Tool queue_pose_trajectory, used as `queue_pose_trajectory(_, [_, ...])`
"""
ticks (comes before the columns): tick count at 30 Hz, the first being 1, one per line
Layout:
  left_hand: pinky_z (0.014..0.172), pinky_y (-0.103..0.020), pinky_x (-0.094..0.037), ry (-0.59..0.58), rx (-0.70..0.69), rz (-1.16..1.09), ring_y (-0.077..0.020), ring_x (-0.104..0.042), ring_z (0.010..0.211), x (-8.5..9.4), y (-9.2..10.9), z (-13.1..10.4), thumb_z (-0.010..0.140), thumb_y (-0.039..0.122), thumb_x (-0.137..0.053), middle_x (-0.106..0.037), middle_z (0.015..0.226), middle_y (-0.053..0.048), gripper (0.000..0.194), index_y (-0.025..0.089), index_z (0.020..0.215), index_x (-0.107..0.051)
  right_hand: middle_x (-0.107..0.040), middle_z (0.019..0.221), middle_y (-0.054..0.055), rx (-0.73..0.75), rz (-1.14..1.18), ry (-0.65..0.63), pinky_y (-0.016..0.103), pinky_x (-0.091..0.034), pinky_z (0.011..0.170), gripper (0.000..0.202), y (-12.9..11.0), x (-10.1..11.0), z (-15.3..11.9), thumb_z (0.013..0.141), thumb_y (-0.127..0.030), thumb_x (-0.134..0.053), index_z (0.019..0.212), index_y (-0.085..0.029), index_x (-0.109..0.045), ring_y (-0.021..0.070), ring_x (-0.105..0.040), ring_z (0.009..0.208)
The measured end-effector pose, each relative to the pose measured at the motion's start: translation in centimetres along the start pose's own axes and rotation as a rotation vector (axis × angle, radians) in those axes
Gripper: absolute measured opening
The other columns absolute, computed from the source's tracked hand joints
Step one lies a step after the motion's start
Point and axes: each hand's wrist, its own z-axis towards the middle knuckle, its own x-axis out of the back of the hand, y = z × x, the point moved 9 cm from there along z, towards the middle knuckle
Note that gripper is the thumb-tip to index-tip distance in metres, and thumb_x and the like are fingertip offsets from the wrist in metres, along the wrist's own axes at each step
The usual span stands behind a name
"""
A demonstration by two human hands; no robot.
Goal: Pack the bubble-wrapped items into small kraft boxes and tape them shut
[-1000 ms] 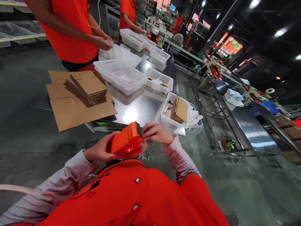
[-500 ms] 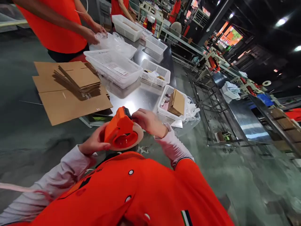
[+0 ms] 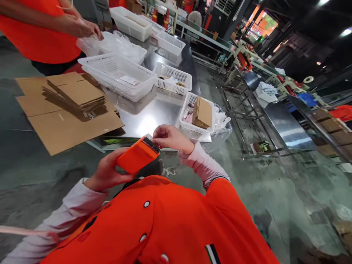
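My left hand point(image 3: 111, 170) is wrapped round an orange tape dispenser point(image 3: 137, 157), holding it in front of my chest. The dispenser's orange back faces me, and its dark cutting end points up and to the right. My right hand point(image 3: 172, 138) pinches with thumb and forefinger at that end, where a small bit of clear tape point(image 3: 149, 136) shows. The tape roll is hidden behind the dispenser's body.
Flattened cardboard boxes point(image 3: 74, 121) overhang the steel table point(image 3: 134, 116) at left. White baskets point(image 3: 118, 79) stand along the table; one nearer basket point(image 3: 183, 126) holds folded cartons point(image 3: 203, 113). A co-worker's hands point(image 3: 82, 27) handle clear plastic bags point(image 3: 115, 46).
The dispenser has been turned so its roll no longer shows and its back faces me. My right hand stays at its cutting end. The view has shifted, moving the table leftward.
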Motion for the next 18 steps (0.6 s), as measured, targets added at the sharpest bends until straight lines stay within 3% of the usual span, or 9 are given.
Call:
queue_pose_trajectory(3, [0.1,-0.044,-0.065,-0.022,-0.13,0.044,-0.0344,-0.079,0.119,-0.4,0.8,0.6,0.086,0.038,-0.079,-0.083,0.111,-0.012,0.033,0.02,0.111,-0.068,-0.072,0.077,-0.003,-0.093,0.109,-0.011,0.019,-0.052,0.061,0.032,0.7,0.2,0.5,0.083,-0.025,-0.095,0.096,-0.017,-0.066,0.0099,-0.067,0.068])
queue_pose_trajectory(6, [0.112,-0.048,-0.061,-0.033,-0.181,0.131,-0.0327,-0.08,0.115,-0.8,0.3,1.1,0.086,0.041,-0.078,-0.084,0.1,-0.01,0.024,0.022,0.097,-0.069,-0.073,0.077,-0.002,-0.138,0.104,-0.016,0.019,-0.054,0.064,0.026,0.5,0.3,0.5,0.084,-0.016,-0.092,0.097,-0.015,-0.07,0.0102,-0.067,0.069])
queue_pose_trajectory(10, [0.114,-0.051,-0.06,0.013,-0.179,0.24,-0.0284,-0.081,0.097,-0.6,-1.0,1.2,0.085,0.046,-0.081,-0.085,0.095,-0.007,0.028,0.023,0.097,-0.071,-0.077,0.084,0.001,-0.001,-0.094,0.011,0.024,-0.056,0.076,0.015,-1.8,0.4,-0.1,0.089,-0.013,-0.088,0.093,-0.014,-0.073,0.0123,-0.07,0.077])
queue_pose_trajectory(14, [0.115,-0.056,-0.059,0.034,-0.118,0.269,-0.0299,-0.081,0.095,-0.5,-1.8,1.2,0.084,0.051,-0.083,-0.084,0.093,-0.008,0.032,0.023,0.094,-0.07,-0.078,0.096,0.002,0.199,-0.381,0.112,0.026,-0.054,0.09,0.01,-4.4,0.5,-1.3,0.096,-0.006,-0.076,0.096,-0.016,-0.076,0.0137,-0.071,0.092])
queue_pose_trajectory(18, [0.113,-0.056,-0.06,0.065,-0.094,0.276,-0.0297,-0.08,0.097,0.0,-1.9,1.3,0.083,0.054,-0.084,-0.084,0.094,-0.008,0.035,0.024,0.09,-0.067,-0.075,0.096,0.001,0.221,-0.312,0.053,0.026,-0.054,0.088,0.005,-4.0,-0.2,-0.7,0.101,-0.01,-0.073,0.103,-0.015,-0.072,0.0129,-0.068,0.089])
